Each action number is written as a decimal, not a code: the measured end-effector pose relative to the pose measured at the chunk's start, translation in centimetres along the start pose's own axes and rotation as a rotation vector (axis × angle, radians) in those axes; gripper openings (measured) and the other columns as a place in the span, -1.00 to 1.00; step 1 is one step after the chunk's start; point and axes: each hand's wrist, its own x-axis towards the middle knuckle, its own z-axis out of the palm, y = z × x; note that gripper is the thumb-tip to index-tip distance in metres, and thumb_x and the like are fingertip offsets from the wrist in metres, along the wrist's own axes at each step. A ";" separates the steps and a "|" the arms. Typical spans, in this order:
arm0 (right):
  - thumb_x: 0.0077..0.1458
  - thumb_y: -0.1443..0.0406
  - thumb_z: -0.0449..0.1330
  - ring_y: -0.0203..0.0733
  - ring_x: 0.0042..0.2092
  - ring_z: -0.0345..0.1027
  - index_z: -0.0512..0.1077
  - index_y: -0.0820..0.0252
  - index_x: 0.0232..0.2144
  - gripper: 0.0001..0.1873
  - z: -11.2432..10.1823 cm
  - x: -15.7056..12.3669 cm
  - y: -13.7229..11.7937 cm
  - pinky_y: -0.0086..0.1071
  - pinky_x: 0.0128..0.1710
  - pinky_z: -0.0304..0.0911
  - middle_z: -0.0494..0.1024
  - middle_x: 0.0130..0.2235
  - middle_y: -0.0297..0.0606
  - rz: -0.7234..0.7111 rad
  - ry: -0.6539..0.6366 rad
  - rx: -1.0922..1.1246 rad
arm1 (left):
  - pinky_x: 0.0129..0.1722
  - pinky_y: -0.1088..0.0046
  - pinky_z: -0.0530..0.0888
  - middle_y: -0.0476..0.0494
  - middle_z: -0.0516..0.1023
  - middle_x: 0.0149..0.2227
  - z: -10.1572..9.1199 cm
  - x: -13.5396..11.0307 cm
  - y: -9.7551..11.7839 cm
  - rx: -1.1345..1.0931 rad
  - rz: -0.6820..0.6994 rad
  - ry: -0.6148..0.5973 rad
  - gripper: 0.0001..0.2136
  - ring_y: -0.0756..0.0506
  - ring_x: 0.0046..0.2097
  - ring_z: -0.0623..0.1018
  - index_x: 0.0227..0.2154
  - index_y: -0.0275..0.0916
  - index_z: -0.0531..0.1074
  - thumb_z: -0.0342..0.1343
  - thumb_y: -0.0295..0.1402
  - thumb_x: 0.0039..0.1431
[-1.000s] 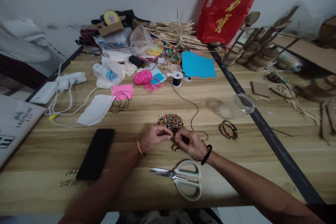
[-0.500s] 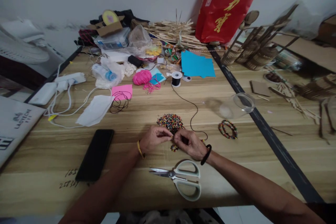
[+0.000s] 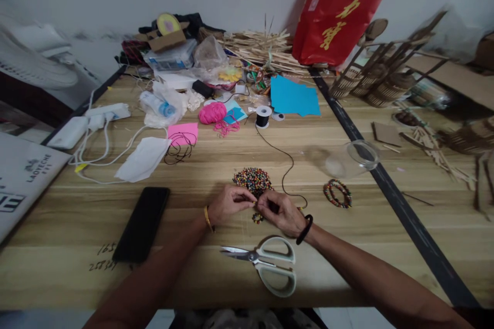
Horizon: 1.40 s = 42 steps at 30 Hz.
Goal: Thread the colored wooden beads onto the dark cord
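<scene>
My left hand (image 3: 230, 204) is closed in a pinch on a small yellowish bead at its fingertips. Right beside it, my right hand (image 3: 281, 211) has its fingers curled and pinched round the black cord (image 3: 290, 164), which runs back to a spool (image 3: 263, 117); the cord's tip is too small to make out. A heap of multicoloured beads (image 3: 252, 179) lies just beyond both hands. Below the fingertips shows a short curve of strung beads (image 3: 257, 218). Scissors (image 3: 252, 257) with pale handles lie near me. To the right rests a coiled beaded bracelet (image 3: 337, 194).
A black phone (image 3: 142, 225) lies left of my left arm. A clear plastic jar (image 3: 353, 159) lies on its side at the right. Farther back are pink yarn (image 3: 213, 112), blue paper (image 3: 295, 96), a power strip (image 3: 108, 113) and wooden sticks (image 3: 262, 49).
The whole view has shifted slightly, so things appear a little farther right. Both hands keep nearly the same pinched pose over the table.
</scene>
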 end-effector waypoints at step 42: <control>0.10 0.16 0.19 -0.32 -0.45 0.27 0.41 0.26 -0.42 -0.75 0.5 0.0 0.3 -0.46 -0.45 0.19 0.43 -0.48 -0.31 0.069 0.014 0.122 | -0.30 0.52 0.44 -0.10 0.54 -0.43 0.3 -0.1 -0.2 -0.125 0.021 0.017 -0.86 0.02 -0.37 0.50 -0.43 -0.38 0.49 0.25 -0.43 -0.09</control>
